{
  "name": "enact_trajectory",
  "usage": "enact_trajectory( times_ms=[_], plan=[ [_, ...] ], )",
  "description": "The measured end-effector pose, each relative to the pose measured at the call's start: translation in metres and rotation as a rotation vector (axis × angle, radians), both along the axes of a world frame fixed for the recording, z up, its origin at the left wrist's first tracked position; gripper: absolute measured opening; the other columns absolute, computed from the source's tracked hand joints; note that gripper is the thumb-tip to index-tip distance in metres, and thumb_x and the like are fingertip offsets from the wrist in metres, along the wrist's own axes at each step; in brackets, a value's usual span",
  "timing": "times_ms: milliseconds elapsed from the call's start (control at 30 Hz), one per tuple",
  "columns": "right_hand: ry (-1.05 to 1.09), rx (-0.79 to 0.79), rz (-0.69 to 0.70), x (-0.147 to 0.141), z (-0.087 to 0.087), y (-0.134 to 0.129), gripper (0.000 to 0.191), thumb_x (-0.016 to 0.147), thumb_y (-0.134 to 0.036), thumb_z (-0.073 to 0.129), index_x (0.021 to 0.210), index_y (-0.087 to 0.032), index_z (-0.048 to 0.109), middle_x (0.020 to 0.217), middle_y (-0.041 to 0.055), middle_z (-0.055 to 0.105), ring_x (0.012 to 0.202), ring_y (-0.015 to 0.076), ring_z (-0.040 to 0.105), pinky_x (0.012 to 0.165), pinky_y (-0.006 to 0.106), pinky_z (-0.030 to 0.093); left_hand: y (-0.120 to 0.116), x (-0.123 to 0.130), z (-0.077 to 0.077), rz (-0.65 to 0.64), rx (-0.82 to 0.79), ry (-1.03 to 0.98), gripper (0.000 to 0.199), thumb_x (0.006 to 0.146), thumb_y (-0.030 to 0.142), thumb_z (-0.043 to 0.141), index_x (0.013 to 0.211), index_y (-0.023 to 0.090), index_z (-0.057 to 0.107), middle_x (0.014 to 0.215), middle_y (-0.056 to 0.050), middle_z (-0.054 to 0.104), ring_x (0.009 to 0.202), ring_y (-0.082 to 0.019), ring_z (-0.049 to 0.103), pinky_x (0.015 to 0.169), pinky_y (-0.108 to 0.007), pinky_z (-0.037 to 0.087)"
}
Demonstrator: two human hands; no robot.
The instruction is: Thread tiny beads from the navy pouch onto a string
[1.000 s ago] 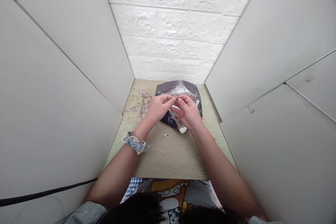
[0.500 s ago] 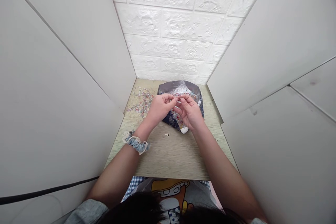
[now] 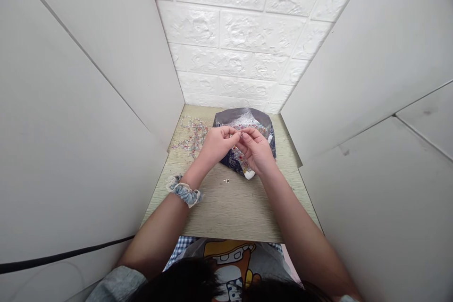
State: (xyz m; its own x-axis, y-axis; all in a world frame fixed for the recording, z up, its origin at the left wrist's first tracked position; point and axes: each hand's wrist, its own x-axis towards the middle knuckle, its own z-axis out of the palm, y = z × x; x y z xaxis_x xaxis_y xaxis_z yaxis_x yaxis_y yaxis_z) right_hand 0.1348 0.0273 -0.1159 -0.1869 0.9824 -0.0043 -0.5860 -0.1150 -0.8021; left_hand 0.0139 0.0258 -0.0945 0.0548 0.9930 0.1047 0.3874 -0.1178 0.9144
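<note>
Two hands are brought together fingertip to fingertip: left hand (image 3: 216, 144) and right hand (image 3: 257, 151) are pinched on something too small to identify, just above the open foil bag (image 3: 247, 119). Beaded strands (image 3: 193, 134) lie left of the pinch.

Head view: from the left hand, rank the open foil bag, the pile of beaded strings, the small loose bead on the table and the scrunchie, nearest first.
1. Foil bag: directly under and behind the left hand.
2. Pile of beaded strings: just to its left, toward the back.
3. Small loose bead: on the table, nearer the person.
4. Scrunchie: on the left wrist. Too close to the bead to rank firmly.
</note>
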Motion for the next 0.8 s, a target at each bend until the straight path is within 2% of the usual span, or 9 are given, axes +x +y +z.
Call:
enact_trajectory(
  times_ms=[267,333,433,567,700,800],
  plan=[
    [-0.034,-0.002,-0.016,0.001,-0.002,0.001,0.018,0.059,-0.026,0.071,0.069,-0.02,0.057,0.068,-0.0039,0.06,0.069,0.0076,0.058,0.07,0.022,0.05,-0.001,0.001,0.005,-0.04,-0.027,-0.094,0.03,0.069,0.04,0.054,0.072,0.012,0.064,0.065,-0.003,0.059,0.059,-0.008,0.047,0.057,-0.02,0.037],
    [-0.059,0.005,-0.013,0.002,-0.003,0.001,0.018,0.058,-0.026,0.071,0.067,-0.019,0.058,0.068,-0.0037,0.06,0.068,0.0081,0.057,0.068,0.023,0.05,-0.002,0.001,0.008,-0.06,-0.083,-0.143,0.03,0.069,0.038,0.054,0.072,0.011,0.065,0.056,-0.001,0.054,0.052,-0.006,0.042,0.05,-0.019,0.033],
    [-0.121,0.031,-0.008,0.005,-0.003,0.001,0.017,0.058,-0.027,0.071,0.064,-0.019,0.057,0.07,-0.0036,0.059,0.069,0.0089,0.056,0.066,0.025,0.049,-0.003,0.0,0.011,-0.093,-0.187,-0.219,0.033,0.07,0.042,0.053,0.075,0.011,0.064,0.042,0.005,0.038,0.04,-0.004,0.028,0.041,-0.019,0.022],
    [-0.228,0.133,-0.025,0.012,-0.005,0.004,0.015,0.06,-0.027,0.07,0.064,-0.02,0.057,0.068,-0.0045,0.054,0.067,0.0084,0.052,0.067,0.025,0.046,-0.004,-0.002,0.012,-0.14,-0.221,-0.252,0.03,0.068,0.042,0.055,0.069,0.013,0.058,0.04,0.007,0.029,0.038,-0.002,0.024,0.039,-0.019,0.017],
    [-0.46,0.258,-0.065,0.02,-0.005,0.008,0.014,0.066,-0.03,0.065,0.068,-0.019,0.056,0.066,-0.0032,0.052,0.066,0.0093,0.049,0.069,0.026,0.043,-0.006,-0.001,0.015,-0.203,-0.277,-0.27,0.017,0.068,0.031,0.053,0.068,0.014,0.051,0.046,0.007,0.034,0.036,-0.001,0.025,0.038,-0.017,0.018],
    [-0.603,0.355,-0.069,0.022,-0.002,0.008,0.013,0.07,-0.031,0.059,0.069,-0.018,0.056,0.069,-0.0017,0.051,0.068,0.0105,0.048,0.068,0.026,0.041,-0.007,0.0,0.015,-0.283,-0.355,-0.246,0.019,0.071,0.033,0.049,0.076,0.015,0.051,0.055,0.004,0.045,0.039,-0.003,0.038,0.037,-0.016,0.021]
  ],
)
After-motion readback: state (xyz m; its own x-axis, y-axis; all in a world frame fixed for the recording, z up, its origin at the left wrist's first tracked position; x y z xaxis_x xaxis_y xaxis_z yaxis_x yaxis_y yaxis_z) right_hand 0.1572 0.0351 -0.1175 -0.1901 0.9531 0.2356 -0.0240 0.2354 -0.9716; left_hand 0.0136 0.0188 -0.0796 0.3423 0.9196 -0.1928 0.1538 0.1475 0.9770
